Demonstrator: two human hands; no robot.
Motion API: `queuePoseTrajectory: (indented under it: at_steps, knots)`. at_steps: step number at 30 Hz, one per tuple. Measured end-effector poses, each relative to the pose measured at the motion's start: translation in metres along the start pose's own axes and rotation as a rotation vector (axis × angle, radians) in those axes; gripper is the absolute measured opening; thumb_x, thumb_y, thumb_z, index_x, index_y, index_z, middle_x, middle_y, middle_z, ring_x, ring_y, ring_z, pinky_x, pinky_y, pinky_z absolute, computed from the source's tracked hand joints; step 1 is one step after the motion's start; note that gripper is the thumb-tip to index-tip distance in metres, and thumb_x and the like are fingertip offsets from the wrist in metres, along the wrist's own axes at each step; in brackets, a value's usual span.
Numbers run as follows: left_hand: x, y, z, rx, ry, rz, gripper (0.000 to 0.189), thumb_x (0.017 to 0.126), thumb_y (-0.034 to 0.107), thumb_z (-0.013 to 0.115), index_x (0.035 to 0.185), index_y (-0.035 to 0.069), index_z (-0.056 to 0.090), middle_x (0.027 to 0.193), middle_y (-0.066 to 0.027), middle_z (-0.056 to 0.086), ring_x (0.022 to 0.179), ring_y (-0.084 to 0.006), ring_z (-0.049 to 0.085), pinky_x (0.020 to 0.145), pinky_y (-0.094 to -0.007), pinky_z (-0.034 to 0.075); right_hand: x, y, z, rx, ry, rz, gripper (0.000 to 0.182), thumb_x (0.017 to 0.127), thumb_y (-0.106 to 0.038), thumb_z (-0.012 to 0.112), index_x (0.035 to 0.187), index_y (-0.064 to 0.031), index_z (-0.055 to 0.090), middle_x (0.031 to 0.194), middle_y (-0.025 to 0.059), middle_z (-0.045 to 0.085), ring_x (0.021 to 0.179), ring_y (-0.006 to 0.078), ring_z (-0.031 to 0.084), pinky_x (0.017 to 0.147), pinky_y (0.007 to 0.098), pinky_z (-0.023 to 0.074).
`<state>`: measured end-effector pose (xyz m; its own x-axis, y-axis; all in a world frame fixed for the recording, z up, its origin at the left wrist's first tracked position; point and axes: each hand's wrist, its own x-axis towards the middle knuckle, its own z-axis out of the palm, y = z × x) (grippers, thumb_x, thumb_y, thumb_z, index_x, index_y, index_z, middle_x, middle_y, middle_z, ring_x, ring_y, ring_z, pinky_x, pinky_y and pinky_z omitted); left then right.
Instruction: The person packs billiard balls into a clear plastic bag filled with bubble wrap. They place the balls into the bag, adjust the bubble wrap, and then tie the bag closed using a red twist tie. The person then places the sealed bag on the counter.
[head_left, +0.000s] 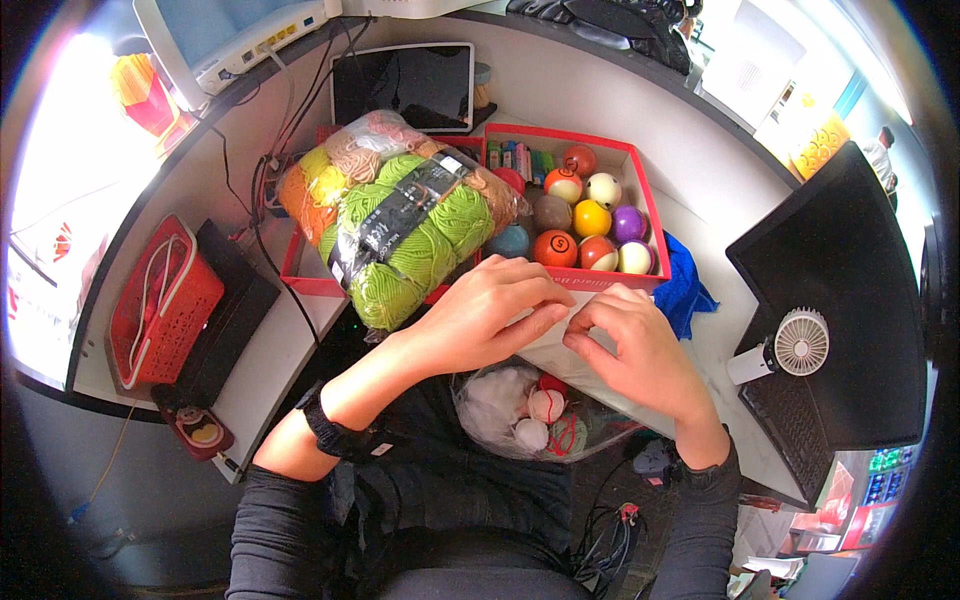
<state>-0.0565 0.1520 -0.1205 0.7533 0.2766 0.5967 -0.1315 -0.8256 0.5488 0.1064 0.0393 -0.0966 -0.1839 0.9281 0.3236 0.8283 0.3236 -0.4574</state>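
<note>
My left hand (495, 311) hovers at the near edge of a red cardboard box (652, 187), palm down with its fingers bent. Close on its right is my right hand (630, 345), fingers curled and thumb near the index finger; whether either holds something thin cannot be made out. Several billiard balls (592, 219) and small chalk-like blocks (517, 159) fill the box. Left of it, a clear plastic bag of yarn skeins (405, 217), green, yellow, orange and pink, lies on top of another red box. Below my hands hangs a clear bag (517, 420) with white, pink and green yarn.
A blue cloth (682, 285) lies right of the box. Farther right are a monitor (840, 292), a handheld fan (801, 341) and a keyboard (795, 427). A red plastic basket (169, 307), dark cables and a router (262, 49) are on the left. A tablet-like screen (405, 86) leans behind.
</note>
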Motion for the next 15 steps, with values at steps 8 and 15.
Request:
queuePoseTrajectory:
  at_steps: [8,15]
  knots:
    - [0.0076,0.0127,-0.0130,0.506,-0.126,0.340,0.022,0.065,0.014,0.061,0.086,0.009,0.060,0.081,-0.0013,0.054,0.077,-0.0164,0.053,0.068,-0.0296,0.040,0.0036,0.0008,0.0018,0.056,0.010,0.022,0.011,0.068,-0.008,0.063,0.077,-0.0020,0.059,0.078,0.0112,0.060,0.078,0.0272,0.055,0.072,0.0368,0.0423]
    - [0.0078,0.0121,-0.0106,0.621,-0.156,0.365,0.018,0.063,0.015,0.057,0.079,0.008,0.058,0.075,0.0003,0.050,0.073,-0.0147,0.051,0.067,-0.0280,0.040,0.0019,0.0022,-0.0012,0.051,-0.025,0.053,0.011,0.068,-0.007,0.061,0.077,-0.0014,0.059,0.078,0.0121,0.059,0.081,0.0275,0.054,0.075,0.0357,0.0419]
